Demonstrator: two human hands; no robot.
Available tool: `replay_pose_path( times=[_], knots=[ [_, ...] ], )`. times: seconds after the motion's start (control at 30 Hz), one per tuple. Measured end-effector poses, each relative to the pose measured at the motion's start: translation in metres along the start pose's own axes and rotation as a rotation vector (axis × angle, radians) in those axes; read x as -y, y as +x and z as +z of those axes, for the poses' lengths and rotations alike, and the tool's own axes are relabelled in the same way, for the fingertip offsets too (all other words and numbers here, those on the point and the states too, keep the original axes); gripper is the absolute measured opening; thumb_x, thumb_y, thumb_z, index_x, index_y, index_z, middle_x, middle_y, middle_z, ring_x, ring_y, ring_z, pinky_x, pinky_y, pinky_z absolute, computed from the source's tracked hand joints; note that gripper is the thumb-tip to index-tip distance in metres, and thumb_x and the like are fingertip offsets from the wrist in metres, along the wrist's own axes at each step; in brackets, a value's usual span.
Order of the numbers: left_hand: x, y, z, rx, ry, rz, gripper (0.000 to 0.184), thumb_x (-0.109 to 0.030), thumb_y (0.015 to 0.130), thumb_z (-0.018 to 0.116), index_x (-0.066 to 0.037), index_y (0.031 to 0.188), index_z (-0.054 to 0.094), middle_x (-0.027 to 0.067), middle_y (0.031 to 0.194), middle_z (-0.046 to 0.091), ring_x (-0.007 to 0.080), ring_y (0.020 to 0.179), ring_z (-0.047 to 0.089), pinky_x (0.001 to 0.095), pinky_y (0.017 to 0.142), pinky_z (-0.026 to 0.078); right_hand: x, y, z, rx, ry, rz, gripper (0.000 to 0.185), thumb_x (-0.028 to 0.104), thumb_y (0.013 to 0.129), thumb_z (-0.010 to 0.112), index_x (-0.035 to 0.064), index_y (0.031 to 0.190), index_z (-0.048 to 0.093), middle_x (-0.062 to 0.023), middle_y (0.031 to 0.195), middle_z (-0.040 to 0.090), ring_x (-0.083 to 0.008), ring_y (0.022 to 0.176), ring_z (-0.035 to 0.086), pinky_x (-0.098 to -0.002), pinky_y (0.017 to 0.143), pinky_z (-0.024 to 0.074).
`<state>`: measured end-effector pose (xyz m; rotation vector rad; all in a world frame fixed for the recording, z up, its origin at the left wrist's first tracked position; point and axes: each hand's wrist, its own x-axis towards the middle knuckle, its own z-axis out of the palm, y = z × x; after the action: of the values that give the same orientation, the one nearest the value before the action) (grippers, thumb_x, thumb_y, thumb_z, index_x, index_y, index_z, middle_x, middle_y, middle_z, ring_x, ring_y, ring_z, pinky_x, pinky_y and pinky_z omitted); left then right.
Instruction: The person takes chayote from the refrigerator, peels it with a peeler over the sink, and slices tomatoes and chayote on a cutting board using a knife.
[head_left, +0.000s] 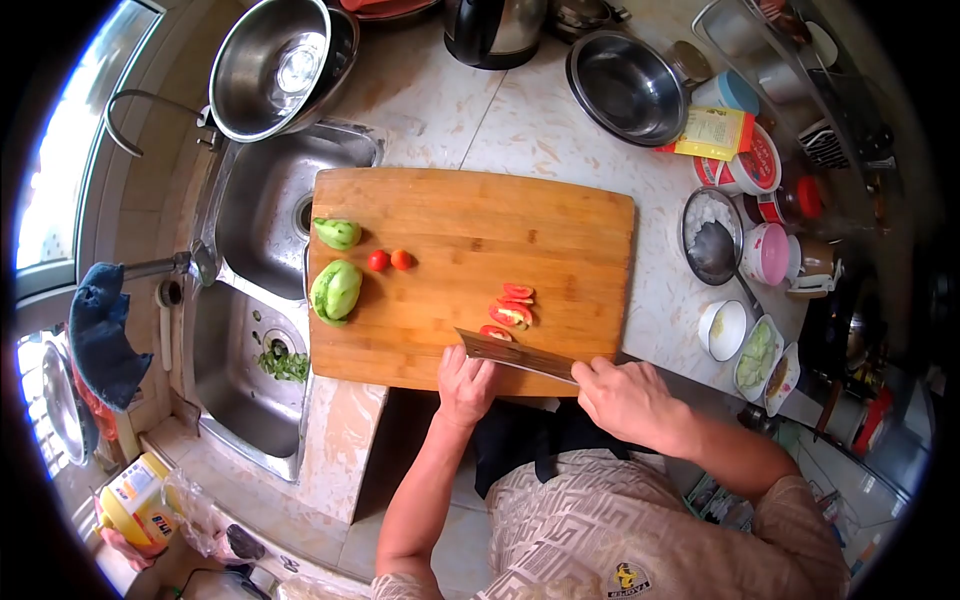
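Note:
My right hand (630,398) is closed around the handle of a cleaver (515,353), whose broad blade crosses the near edge of a wooden cutting board (450,230). Against the blade's left end, my left hand (468,385) has its fingers curled; the blade and fingers hide whatever lies under them. Just beyond the blade lie a cut tomato piece (495,333) and tomato wedges (512,315). Two small red tomatoes, one whole-looking (377,260), sit toward the board's left side. Beside them are a ribbed green vegetable (337,292) and a smaller green piece (338,233).
Left of the board is a double sink (250,380) with green scraps (283,362). Steel bowls (270,70) stand behind it. A dark metal bowl (627,88), a bowl of white powder with a ladle (712,250), and a white bowl (720,330) line the right side.

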<state>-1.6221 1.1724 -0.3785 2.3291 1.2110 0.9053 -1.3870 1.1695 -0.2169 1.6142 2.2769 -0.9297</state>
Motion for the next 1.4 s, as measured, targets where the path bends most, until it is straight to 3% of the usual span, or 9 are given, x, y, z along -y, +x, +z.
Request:
replay_pose_path(
  times=[0.3, 0.47, 0.57, 0.6, 0.87, 0.97, 1.03, 1.3, 1.4],
  knots=[
    [-0.001, 0.004, 0.002, 0.002, -0.012, -0.008, 0.028, 0.002, 0.066, 0.071, -0.003, 0.094, 0.067, 0.0115, 0.094, 0.066, 0.0316, 0.085, 0.062, 0.0406, 0.071, 0.046, -0.005, 0.01, 0.027, 0.005, 0.085, 0.037, 0.016, 0.019, 0.092, 0.059, 0.0041, 0.096, 0.054, -0.0163, 0.08, 0.063, -0.0389, 0.067, 0.066, -0.0501, 0.06, 0.0521],
    [-0.006, 0.01, 0.002, -0.032, -0.002, 0.001, 0.031, -0.006, 0.07, 0.066, -0.003, 0.101, 0.067, 0.0098, 0.101, 0.064, 0.0278, 0.093, 0.062, 0.0402, 0.074, 0.046, -0.035, 0.023, 0.027, -0.039, 0.289, -0.014, 0.013, 0.011, 0.089, 0.052, -0.0002, 0.095, 0.053, -0.021, 0.066, 0.062, -0.0443, 0.065, 0.064, -0.0526, 0.058, 0.0519],
    [-0.011, 0.023, 0.0, -0.009, 0.065, -0.004, 0.03, -0.001, 0.073, 0.074, -0.006, 0.101, 0.066, 0.0075, 0.099, 0.066, 0.0263, 0.092, 0.064, 0.0388, 0.074, 0.048, -0.038, 0.019, 0.013, -0.109, 0.329, 0.043, 0.013, 0.011, 0.09, 0.051, -0.0008, 0.093, 0.052, -0.0232, 0.064, 0.061, -0.0461, 0.064, 0.063, -0.055, 0.059, 0.0503],
    [-0.011, 0.024, 0.001, 0.026, 0.07, -0.015, 0.032, -0.006, 0.073, 0.069, -0.004, 0.104, 0.066, 0.0099, 0.109, 0.064, 0.0272, 0.099, 0.063, 0.0382, 0.078, 0.047, -0.034, 0.016, 0.008, -0.118, 0.338, 0.053, 0.013, 0.012, 0.09, 0.05, -0.001, 0.092, 0.052, -0.0253, 0.066, 0.061, -0.0468, 0.066, 0.063, -0.0556, 0.059, 0.0496],
    [0.015, 0.028, -0.038, -0.358, 0.13, -0.279, 0.028, 0.008, 0.075, 0.07, -0.003, 0.1, 0.066, 0.0166, 0.101, 0.066, 0.0341, 0.084, 0.062, 0.0414, 0.075, 0.05, -0.017, 0.004, 0.033, -0.082, 0.42, 0.068, 0.016, 0.014, 0.092, 0.05, -0.0011, 0.091, 0.054, -0.0266, 0.071, 0.063, -0.0475, 0.071, 0.063, -0.0562, 0.065, 0.0507],
    [0.032, 0.071, -0.052, -0.28, 0.262, -0.33, 0.032, 0.002, 0.083, 0.066, -0.002, 0.114, 0.064, 0.0176, 0.114, 0.064, 0.0363, 0.092, 0.06, 0.0426, 0.081, 0.051, -0.021, 0.012, 0.047, -0.079, 0.421, 0.069, 0.016, 0.014, 0.092, 0.05, -0.001, 0.09, 0.055, -0.0267, 0.072, 0.064, -0.0476, 0.072, 0.063, -0.0559, 0.065, 0.0506],
    [0.042, 0.09, -0.047, -0.142, 0.261, -0.429, 0.028, 0.001, 0.085, 0.063, -0.003, 0.113, 0.064, 0.0143, 0.12, 0.063, 0.0366, 0.103, 0.06, 0.0413, 0.088, 0.05, -0.022, 0.013, 0.041, -0.088, 0.411, 0.107, 0.017, 0.015, 0.093, 0.05, -0.0009, 0.089, 0.054, -0.0264, 0.072, 0.064, -0.0477, 0.072, 0.063, -0.0557, 0.066, 0.0504],
    [0.057, 0.083, -0.034, -0.28, 0.325, -0.435, 0.027, -0.001, 0.082, 0.068, -0.006, 0.108, 0.064, 0.013, 0.11, 0.063, 0.0336, 0.093, 0.06, 0.0412, 0.079, 0.051, -0.028, 0.007, 0.045, -0.222, 0.358, 0.16, 0.017, 0.016, 0.094, 0.051, 0.0007, 0.088, 0.053, -0.025, 0.075, 0.065, -0.0459, 0.071, 0.064, -0.0556, 0.066, 0.0506],
    [0.031, 0.076, -0.035, -0.217, 0.088, -0.423, 0.031, -0.001, 0.077, 0.073, -0.005, 0.106, 0.065, 0.0139, 0.101, 0.065, 0.034, 0.09, 0.061, 0.0403, 0.081, 0.051, -0.025, 0.005, 0.046, -0.262, 0.342, 0.146, 0.017, 0.017, 0.095, 0.051, 0.001, 0.089, 0.053, -0.0239, 0.077, 0.066, -0.0456, 0.07, 0.064, -0.0552, 0.066, 0.0513]
  ],
)
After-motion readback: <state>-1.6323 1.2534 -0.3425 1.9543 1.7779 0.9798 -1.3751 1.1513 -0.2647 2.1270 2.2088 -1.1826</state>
